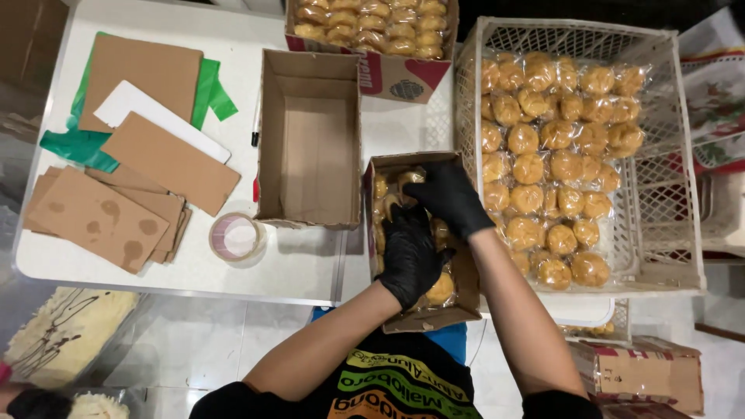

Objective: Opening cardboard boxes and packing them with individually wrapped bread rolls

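i saw both hands in black gloves down inside a small cardboard box (466, 295) that sat at the near edge of the white worktop (310, 264), partly overhanging it. the left hand (409, 256) lay with fingers curled on the wrapped golden pastries (441, 289) packed in that box, pressing on them more than pinching; i could not tell if it actually gripped one. the right hand (450, 198) was further in, at the far end of the box, fingers bent down and closed over a wrapped packet there. just right of the box stood a white plastic crate (660, 155) full of the same round pastries in clear bags (559, 155). just left of it stood an empty open carton (310, 147), and beyond that, at the far edge, another carton (388, 74) loaded with pastries. a roll of clear tape (235, 237) lay on the worktop near the empty carton, and flat cardboard sheets (116, 209) were stacked at the left over some green plastic (74, 143).
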